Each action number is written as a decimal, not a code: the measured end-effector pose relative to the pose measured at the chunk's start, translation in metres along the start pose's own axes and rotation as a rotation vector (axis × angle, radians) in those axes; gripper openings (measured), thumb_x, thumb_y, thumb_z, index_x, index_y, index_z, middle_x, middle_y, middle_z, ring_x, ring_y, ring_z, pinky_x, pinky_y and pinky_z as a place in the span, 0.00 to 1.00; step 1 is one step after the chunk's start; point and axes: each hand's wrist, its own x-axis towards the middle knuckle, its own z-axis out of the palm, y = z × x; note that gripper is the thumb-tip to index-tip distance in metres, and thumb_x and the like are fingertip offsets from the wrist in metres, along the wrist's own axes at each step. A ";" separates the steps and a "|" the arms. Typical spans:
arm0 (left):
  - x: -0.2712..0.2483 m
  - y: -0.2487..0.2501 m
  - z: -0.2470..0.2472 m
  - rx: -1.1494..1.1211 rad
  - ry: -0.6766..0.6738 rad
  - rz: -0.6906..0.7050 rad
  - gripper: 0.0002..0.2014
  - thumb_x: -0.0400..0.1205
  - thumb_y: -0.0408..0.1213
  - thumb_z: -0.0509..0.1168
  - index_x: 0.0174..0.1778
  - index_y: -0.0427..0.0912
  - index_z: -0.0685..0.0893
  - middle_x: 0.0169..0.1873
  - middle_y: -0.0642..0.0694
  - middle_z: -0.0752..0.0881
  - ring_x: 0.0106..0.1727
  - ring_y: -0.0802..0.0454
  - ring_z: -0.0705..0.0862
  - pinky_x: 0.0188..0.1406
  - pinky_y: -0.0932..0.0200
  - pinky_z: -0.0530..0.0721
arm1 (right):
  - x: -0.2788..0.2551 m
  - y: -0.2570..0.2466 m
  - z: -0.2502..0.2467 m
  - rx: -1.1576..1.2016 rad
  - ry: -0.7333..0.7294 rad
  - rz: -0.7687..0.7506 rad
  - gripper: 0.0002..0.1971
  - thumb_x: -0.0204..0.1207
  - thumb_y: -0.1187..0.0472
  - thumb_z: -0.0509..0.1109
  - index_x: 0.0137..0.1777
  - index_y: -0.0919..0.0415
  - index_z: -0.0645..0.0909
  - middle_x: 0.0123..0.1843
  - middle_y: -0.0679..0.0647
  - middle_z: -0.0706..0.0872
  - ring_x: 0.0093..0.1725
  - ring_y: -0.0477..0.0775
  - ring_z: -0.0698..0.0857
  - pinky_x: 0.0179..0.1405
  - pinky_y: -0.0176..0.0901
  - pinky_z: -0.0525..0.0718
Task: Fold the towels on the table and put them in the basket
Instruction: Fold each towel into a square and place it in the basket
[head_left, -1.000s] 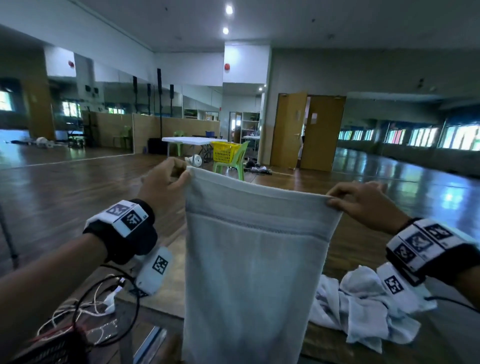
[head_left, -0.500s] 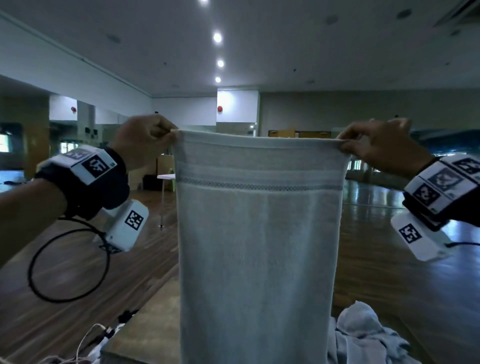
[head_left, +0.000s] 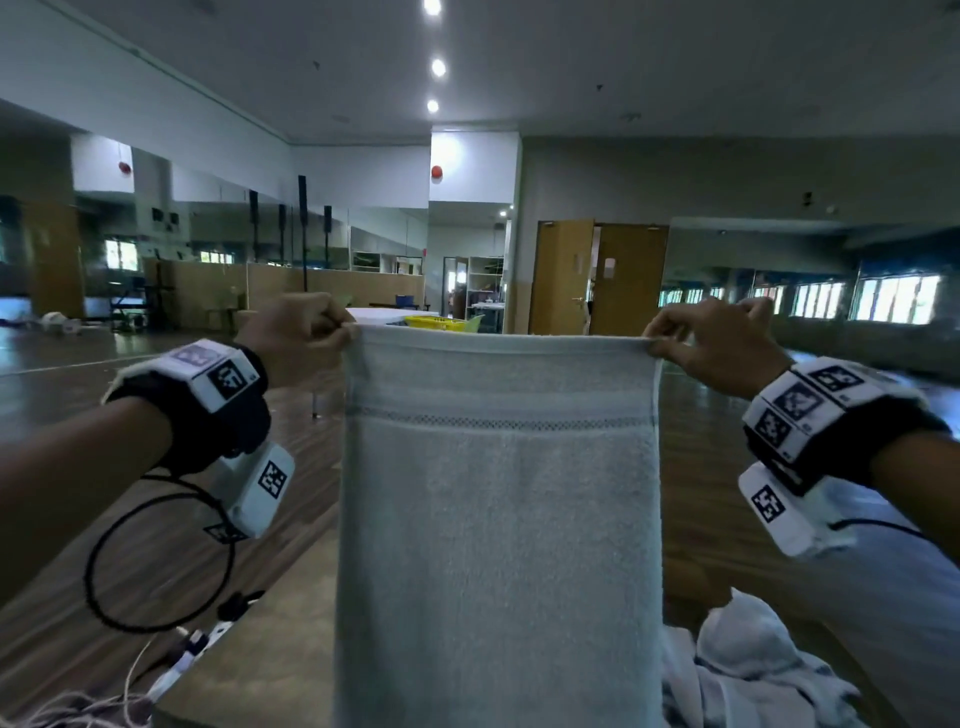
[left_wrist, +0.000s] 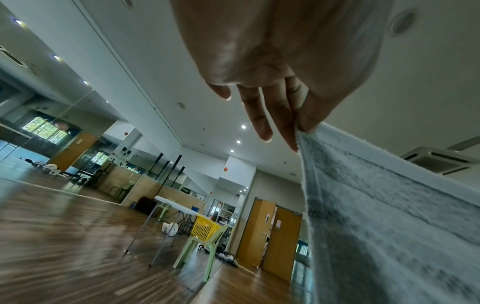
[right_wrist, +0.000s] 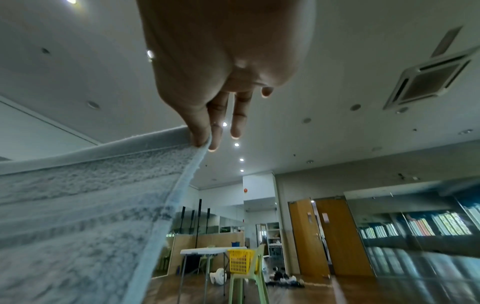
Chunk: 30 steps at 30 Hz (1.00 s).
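A pale grey towel (head_left: 498, 530) hangs flat in front of me, held up by its two top corners. My left hand (head_left: 306, 332) pinches the top left corner; in the left wrist view the thumb and forefinger of that hand (left_wrist: 298, 127) nip the towel's (left_wrist: 389, 216) edge. My right hand (head_left: 706, 343) pinches the top right corner, seen in the right wrist view as the hand (right_wrist: 205, 139) clamping the towel (right_wrist: 85, 216). A heap of crumpled white towels (head_left: 743, 670) lies on the wooden table (head_left: 260, 670) at the lower right. A yellow basket (right_wrist: 240, 261) sits on a green chair far ahead.
Cables and connectors (head_left: 171, 665) lie off the table's left edge. The green chair (left_wrist: 202, 246) and a white folding table (right_wrist: 205, 252) stand far across the wooden floor. Brown double doors (head_left: 602, 280) are at the back.
Both hands lifted the towel high, then lowered it somewhat, keeping the top edge stretched level. The hanging towel covers most of the table; the pinch on both corners is unchanged.
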 end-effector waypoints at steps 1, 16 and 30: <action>0.002 -0.005 0.010 0.006 -0.008 -0.012 0.08 0.80 0.34 0.65 0.50 0.33 0.83 0.47 0.35 0.86 0.45 0.41 0.83 0.36 0.57 0.80 | 0.001 0.002 0.013 0.000 -0.012 0.012 0.02 0.74 0.47 0.70 0.44 0.42 0.81 0.41 0.41 0.82 0.52 0.52 0.82 0.54 0.50 0.58; -0.045 -0.070 0.137 -0.150 0.021 -0.057 0.02 0.74 0.41 0.68 0.37 0.52 0.81 0.35 0.45 0.86 0.38 0.45 0.85 0.42 0.49 0.83 | -0.047 0.004 0.121 0.153 -0.073 0.174 0.07 0.74 0.57 0.71 0.36 0.44 0.81 0.35 0.42 0.81 0.52 0.54 0.82 0.51 0.49 0.56; -0.286 -0.101 0.252 0.337 -0.824 -0.074 0.06 0.80 0.48 0.60 0.46 0.59 0.83 0.47 0.62 0.81 0.59 0.61 0.76 0.51 0.55 0.50 | -0.325 -0.024 0.237 0.164 -0.951 -0.042 0.08 0.76 0.54 0.66 0.46 0.42 0.87 0.49 0.35 0.84 0.59 0.42 0.78 0.51 0.38 0.56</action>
